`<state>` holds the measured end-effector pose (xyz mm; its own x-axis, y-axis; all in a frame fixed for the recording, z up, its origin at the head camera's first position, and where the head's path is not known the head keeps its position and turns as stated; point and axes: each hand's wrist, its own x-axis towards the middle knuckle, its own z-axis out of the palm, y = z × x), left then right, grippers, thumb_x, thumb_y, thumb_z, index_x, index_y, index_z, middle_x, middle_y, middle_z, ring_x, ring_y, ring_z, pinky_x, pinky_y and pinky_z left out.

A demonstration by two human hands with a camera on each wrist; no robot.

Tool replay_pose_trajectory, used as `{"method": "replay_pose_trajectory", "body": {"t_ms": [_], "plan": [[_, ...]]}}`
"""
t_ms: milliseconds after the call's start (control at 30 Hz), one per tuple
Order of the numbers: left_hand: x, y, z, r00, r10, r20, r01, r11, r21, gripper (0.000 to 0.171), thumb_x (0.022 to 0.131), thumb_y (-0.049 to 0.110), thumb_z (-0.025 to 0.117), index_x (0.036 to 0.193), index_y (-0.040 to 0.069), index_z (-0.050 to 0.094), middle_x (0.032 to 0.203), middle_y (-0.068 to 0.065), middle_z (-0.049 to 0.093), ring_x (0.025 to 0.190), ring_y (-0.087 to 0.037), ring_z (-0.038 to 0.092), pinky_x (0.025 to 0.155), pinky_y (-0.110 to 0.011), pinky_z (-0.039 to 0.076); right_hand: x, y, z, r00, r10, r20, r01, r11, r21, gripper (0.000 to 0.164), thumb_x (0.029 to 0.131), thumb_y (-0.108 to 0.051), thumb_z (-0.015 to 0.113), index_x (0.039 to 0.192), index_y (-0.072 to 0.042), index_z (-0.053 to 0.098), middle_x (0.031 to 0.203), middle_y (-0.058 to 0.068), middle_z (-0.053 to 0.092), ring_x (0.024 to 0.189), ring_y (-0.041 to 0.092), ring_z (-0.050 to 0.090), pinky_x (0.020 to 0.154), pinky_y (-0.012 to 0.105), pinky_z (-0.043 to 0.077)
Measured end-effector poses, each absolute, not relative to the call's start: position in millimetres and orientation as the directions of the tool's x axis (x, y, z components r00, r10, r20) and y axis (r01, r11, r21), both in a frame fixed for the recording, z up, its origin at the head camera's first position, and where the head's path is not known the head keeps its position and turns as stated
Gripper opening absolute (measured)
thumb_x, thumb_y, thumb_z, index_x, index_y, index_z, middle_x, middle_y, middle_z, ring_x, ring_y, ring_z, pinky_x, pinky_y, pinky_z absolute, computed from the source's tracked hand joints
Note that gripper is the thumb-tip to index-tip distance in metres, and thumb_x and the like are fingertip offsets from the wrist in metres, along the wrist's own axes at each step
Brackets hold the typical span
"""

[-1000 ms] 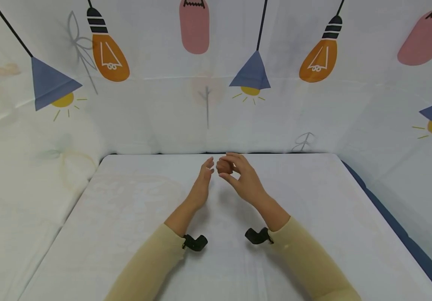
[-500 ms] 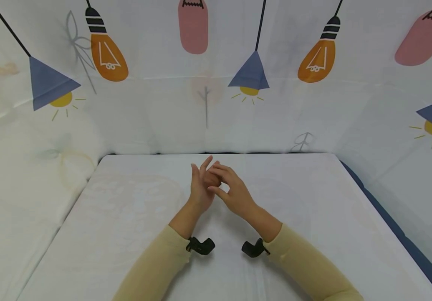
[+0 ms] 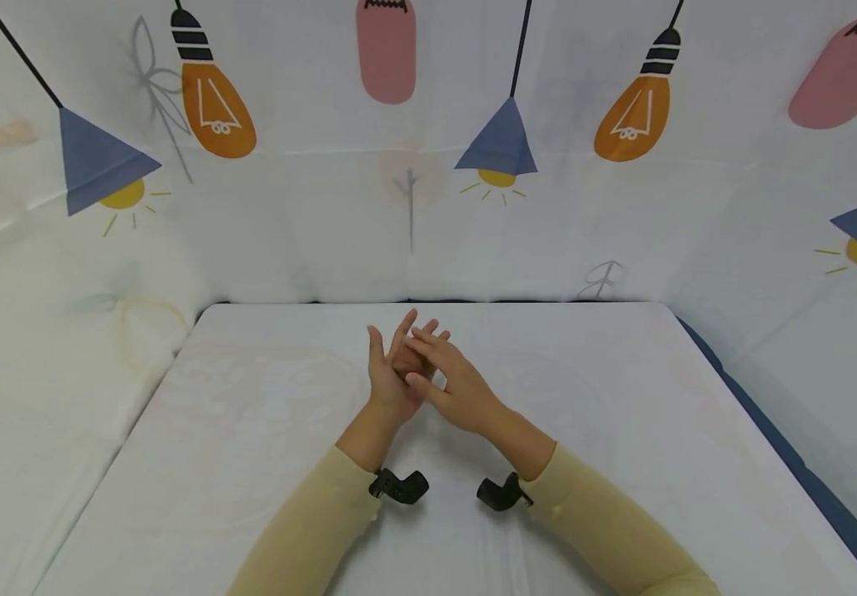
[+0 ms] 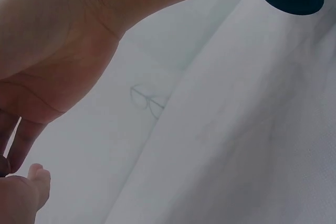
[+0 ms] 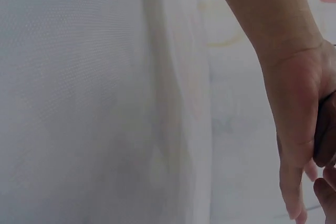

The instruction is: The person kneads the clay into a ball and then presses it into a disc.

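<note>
A small round brown thing [image 3: 409,362] lies between the two hands above the middle of the table; its kind is hard to tell. My right hand [image 3: 469,397] has its fingers and thumb around it, over the left palm. Palm up beneath it, my left hand [image 3: 391,385] has its thumb and fingers spread. Part of the brown thing [image 5: 326,132] shows dark beside the right palm in the right wrist view. In the left wrist view, the left hand [image 4: 52,61] fills the left side, and only a sliver of the brown thing appears at the edge.
A white-covered table [image 3: 249,430] lies under both arms. Behind it hangs a white curtain [image 3: 309,223] printed with lamps and bulbs. Black wrist cameras, one [image 3: 402,487] on the left and one [image 3: 500,492] on the right, sit at the sleeve cuffs.
Both hands have come together. The right hand has carried the brown thing left and nearer to the body, onto the left palm. The left hand has turned palm up and spread its fingers.
</note>
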<state>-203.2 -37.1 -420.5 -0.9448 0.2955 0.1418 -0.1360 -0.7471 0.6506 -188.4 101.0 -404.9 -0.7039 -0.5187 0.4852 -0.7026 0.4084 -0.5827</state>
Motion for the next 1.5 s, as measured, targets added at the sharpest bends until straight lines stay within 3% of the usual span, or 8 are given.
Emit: {"method": "replay_pose_trajectory", "body": {"t_ms": [167,467,600,800,933,1067,1233,1500], "plan": [[-203.0,-34.9,-419.1,-0.943,0.301,0.145,-0.169,-0.805,0.569,0.087,0.093,0.079,0.010,0.158,0.021,0.017,0.146,-0.003,0.051,0.137,-0.025,0.044,0.119,-0.041,0.021,-193.6,103.2,-395.5,-0.722,-0.419,0.550,-0.689,0.375,-0.620,0.065,0.105,-0.052,0.038,0.151,-0.006,0.043,0.159,0.011,0.037,0.148,0.029,0.028,0.117,0.056,0.024],[-200.5,-26.9,-421.0,-0.938,0.315,0.148,-0.194,-0.827,0.528,0.093,0.092,0.081,0.023,0.160,0.019,0.013,0.156,-0.012,0.035,0.135,-0.027,0.045,0.120,-0.040,0.019,-213.1,92.9,-374.9,-0.803,-0.026,0.596,-0.575,0.296,-0.763,0.067,0.105,-0.059,0.028,0.159,-0.019,0.028,0.166,-0.002,0.018,0.152,0.017,0.010,0.117,0.057,0.020],[-195.7,-21.5,-424.3,-0.926,0.348,0.148,-0.213,-0.803,0.557,0.090,0.094,0.078,0.015,0.160,0.018,0.014,0.108,0.005,0.067,0.076,-0.003,0.060,0.091,-0.021,0.041,-220.3,81.1,-380.5,-0.844,-0.033,0.536,-0.499,0.417,-0.760,0.080,0.100,-0.070,0.018,0.161,-0.019,0.018,0.168,0.004,0.005,0.153,0.026,-0.004,0.117,0.061,0.006],[-190.0,-15.8,-427.2,-0.899,0.403,0.171,-0.218,-0.751,0.623,0.085,0.095,0.075,0.007,0.160,0.021,0.014,0.057,0.014,0.048,0.042,-0.001,0.035,0.054,-0.019,0.030,-222.1,73.8,-390.2,-0.883,-0.085,0.461,-0.439,0.495,-0.750,0.095,0.093,-0.079,0.005,0.162,-0.013,0.013,0.167,0.016,0.002,0.152,0.033,-0.009,0.117,0.056,-0.010],[-189.1,-17.7,-425.0,-0.904,0.402,0.145,-0.186,-0.675,0.714,0.085,0.094,0.076,0.001,0.162,0.026,0.013,0.096,0.015,0.069,0.058,0.000,0.045,0.074,-0.017,0.038,-219.3,72.6,-394.0,-0.903,-0.129,0.409,-0.416,0.496,-0.762,0.101,0.090,-0.082,0.002,0.162,-0.012,0.010,0.166,0.017,0.002,0.152,0.035,-0.009,0.117,0.057,-0.010],[-188.5,-21.5,-420.7,-0.919,0.379,0.103,-0.140,-0.559,0.817,0.086,0.089,0.081,-0.005,0.161,0.036,0.007,0.159,0.010,0.034,0.090,0.002,0.051,0.085,-0.019,0.039,-210.6,70.4,-397.0,-0.917,-0.157,0.367,-0.397,0.461,-0.794,0.101,0.090,-0.082,0.002,0.162,-0.012,0.011,0.167,0.016,0.005,0.152,0.037,-0.007,0.117,0.059,-0.007],[-193.0,-20.7,-410.5,-0.928,0.342,0.145,-0.076,-0.557,0.827,0.087,0.087,0.085,0.002,0.160,0.038,-0.004,0.168,0.004,0.003,0.145,-0.011,0.024,0.112,-0.031,0.028,-198.0,67.6,-395.7,-0.933,-0.150,0.328,-0.361,0.394,-0.845,0.098,0.091,-0.082,0.005,0.162,-0.015,0.011,0.168,0.006,0.007,0.152,0.032,-0.007,0.115,0.064,-0.005],[-200.5,-17.1,-406.7,-0.955,0.236,0.181,0.018,-0.562,0.827,0.098,0.085,0.087,0.012,0.160,0.028,-0.011,0.168,-0.006,-0.007,0.154,-0.029,0.001,0.120,-0.057,0.006,-183.0,62.7,-389.6,-0.951,-0.162,0.265,-0.305,0.334,-0.892,0.095,0.087,-0.087,0.009,0.162,-0.029,0.007,0.168,-0.001,0.006,0.153,0.024,-0.008,0.108,0.077,0.003]]}}
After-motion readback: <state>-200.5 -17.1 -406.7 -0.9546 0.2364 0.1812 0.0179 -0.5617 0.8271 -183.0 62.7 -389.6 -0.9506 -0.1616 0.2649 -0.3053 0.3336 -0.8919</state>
